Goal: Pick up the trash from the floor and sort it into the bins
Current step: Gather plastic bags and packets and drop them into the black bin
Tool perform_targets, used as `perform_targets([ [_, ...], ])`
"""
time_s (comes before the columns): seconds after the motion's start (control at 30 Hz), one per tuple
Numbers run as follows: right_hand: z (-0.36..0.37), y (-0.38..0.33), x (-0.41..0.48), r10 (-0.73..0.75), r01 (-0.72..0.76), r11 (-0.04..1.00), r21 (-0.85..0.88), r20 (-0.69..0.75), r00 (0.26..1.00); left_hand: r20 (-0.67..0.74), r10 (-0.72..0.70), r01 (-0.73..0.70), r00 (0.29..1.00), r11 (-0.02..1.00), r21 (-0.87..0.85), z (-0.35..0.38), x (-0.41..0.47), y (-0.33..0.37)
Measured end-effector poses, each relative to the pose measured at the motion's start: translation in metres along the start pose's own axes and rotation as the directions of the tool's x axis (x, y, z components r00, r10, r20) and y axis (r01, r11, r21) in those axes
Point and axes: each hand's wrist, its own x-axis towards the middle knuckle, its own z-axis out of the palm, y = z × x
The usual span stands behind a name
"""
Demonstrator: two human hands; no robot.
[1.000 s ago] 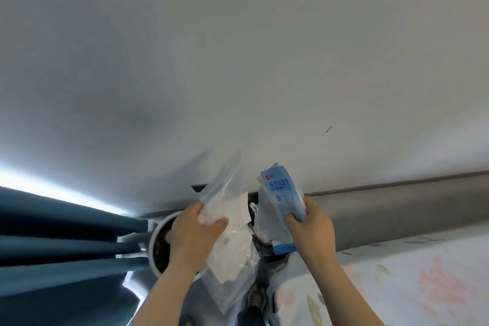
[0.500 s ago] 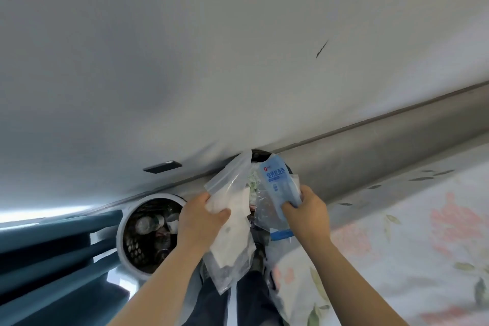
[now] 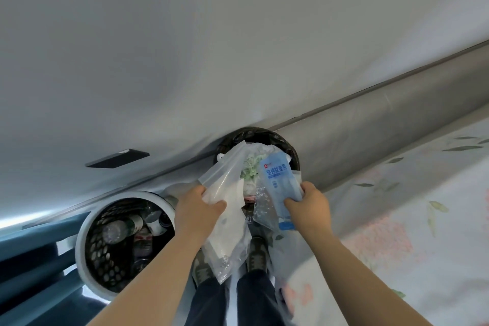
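My left hand [image 3: 197, 216] grips a clear plastic bag [image 3: 227, 222] with white paper inside; the bag hangs down over my legs. My right hand [image 3: 308, 209] pinches a blue-and-white snack packet [image 3: 277, 180] together with a clear wrapper [image 3: 263, 209]. Both hands are held just in front of a black-lined bin [image 3: 289, 148] that stands against the wall and holds white and green plastic trash. To the left stands a white-rimmed perforated bin [image 3: 84, 235] with bottles and cups inside.
A grey wall [image 3: 185, 34] fills the upper view, with a dark socket plate [image 3: 117, 158] on it. A grey skirting band [image 3: 383, 135] runs to the right. A floral sheet [image 3: 410, 219] lies at right, blue curtain folds [image 3: 31, 259] at left. My shoes [image 3: 258, 253] are below the bags.
The view has tilted down, so both bins now show fully. My hands still hold the same bags, now slightly further apart in front of the black-lined bin.
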Motion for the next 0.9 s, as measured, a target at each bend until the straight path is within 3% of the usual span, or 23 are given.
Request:
perform_targets([
  [0.37, 0.053, -0.004, 0.055, 0.007, 0.005, 0.988, 0.154, -0.077, 0.997, -0.013, -0.015, 0.016, 1.0, 0.999, 0.045, 0.033, 0.045, -0.04],
  [0.6, 0.08, 0.005, 0.08, 0.067, -0.066, 0.993, 0.102, -0.003, 0.998, 0.006, -0.035, 0.034, 0.999, 0.999, 0.012, 0.044, 0.065, -0.06],
  [0.7, 0.087, 0.015, 0.081, 0.115, -0.11, 0.989, 0.097, -0.046, 0.992, 0.003, -0.034, 0.034, 0.999, 0.999, -0.01, 0.048, 0.069, -0.059],
  [0.9, 0.079, 0.034, 0.065, -0.005, 0.005, 1.0, 0.002, -0.001, 1.0, 0.032, 0.017, -0.015, 0.999, 0.999, -0.04, 0.059, 0.069, -0.042],
])
